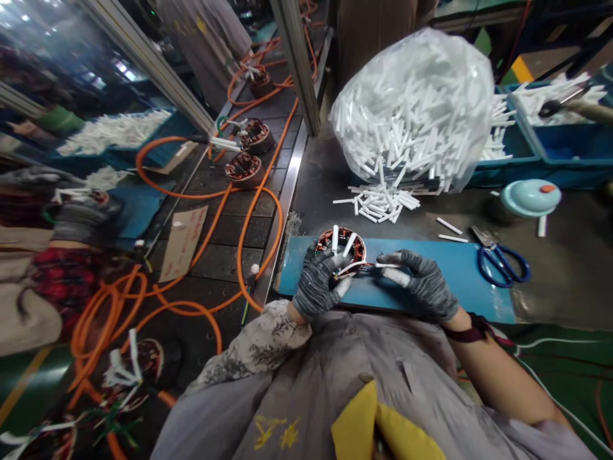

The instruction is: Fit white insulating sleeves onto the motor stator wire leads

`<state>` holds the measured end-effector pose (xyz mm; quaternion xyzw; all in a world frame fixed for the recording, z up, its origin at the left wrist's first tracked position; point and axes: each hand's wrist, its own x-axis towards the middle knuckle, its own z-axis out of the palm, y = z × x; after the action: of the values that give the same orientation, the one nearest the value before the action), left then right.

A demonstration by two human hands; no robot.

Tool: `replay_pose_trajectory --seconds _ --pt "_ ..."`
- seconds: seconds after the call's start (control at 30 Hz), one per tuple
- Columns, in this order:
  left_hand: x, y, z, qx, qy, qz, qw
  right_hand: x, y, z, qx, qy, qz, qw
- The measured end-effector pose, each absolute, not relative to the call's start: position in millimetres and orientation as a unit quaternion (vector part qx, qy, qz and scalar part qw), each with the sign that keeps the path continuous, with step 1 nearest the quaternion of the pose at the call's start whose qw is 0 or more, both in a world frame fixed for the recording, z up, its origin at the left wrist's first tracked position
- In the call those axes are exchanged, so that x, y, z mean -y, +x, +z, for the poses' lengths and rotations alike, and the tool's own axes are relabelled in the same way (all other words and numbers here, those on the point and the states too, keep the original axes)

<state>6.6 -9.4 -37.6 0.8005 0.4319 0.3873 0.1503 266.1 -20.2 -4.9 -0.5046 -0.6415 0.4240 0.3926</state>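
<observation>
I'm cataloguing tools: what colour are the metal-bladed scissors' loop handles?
Blue loop handles, shown in the head view.

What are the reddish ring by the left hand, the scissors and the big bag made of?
Ring: probably copper wire, given its glossy reddish-brown windings. Scissors: greyish blades, apparently metal; evenly blue handles, likely plastic. Bag: clear plastic film, judging by its shiny, creased, see-through surface.

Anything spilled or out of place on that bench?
Yes: a loose heap of white tubes lies beyond the coil ring, in front of the plastic bag, perhaps spilled from it. Two stray tubes lie apart, left of the blue-handled scissors.
</observation>
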Motion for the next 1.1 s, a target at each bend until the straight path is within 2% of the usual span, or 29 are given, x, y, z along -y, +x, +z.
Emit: replay_pose_trajectory --seconds 0.17,0.37,0.57,0.63,0.77,0.87,0.93,1.03,1.1 --pt "11.2 3.5 -31.9 -0.405 0.819 0.379 0.149 2.6 250.1 -3.4 0.731 -0.474 0.362 0.331" --pt "9.9 -4.6 -29.1 -0.378 0.846 0.367 0.08 -19.8 239.0 3.3 0.676 -0.414 0.538 0.286" --pt "7.2 -4.7 -34.1 -0.353 0.897 0.262 0.038 -6.2 250.0 6.9 0.69 -0.417 0.538 0.244" --pt "8.7 -1.2 -35.0 -0.362 0.895 0.26 0.016 -1.0 251.5 4.9 0.712 -0.437 0.479 0.27" --pt "11.4 2.6 -36.0 -0.389 0.88 0.272 0.006 5.6 248.5 -0.6 0.782 -0.44 0.235 0.373" --pt "10.6 2.7 -38.4 -0.391 0.883 0.26 -0.003 3.8 247.8 -0.8 0.826 -0.411 0.118 0.367" --pt "9.0 3.2 -40.6 -0.385 0.887 0.253 -0.018 -2.2 248.8 1.6 0.842 -0.405 0.159 0.318" --pt "6.7 5.0 -43.3 -0.369 0.892 0.26 -0.032 -16.2 247.0 4.8 0.83 -0.401 0.33 0.204" --pt "6.1 6.3 -43.5 -0.362 0.893 0.267 -0.029 -25.3 240.2 5.1 0.827 -0.408 0.352 0.159"
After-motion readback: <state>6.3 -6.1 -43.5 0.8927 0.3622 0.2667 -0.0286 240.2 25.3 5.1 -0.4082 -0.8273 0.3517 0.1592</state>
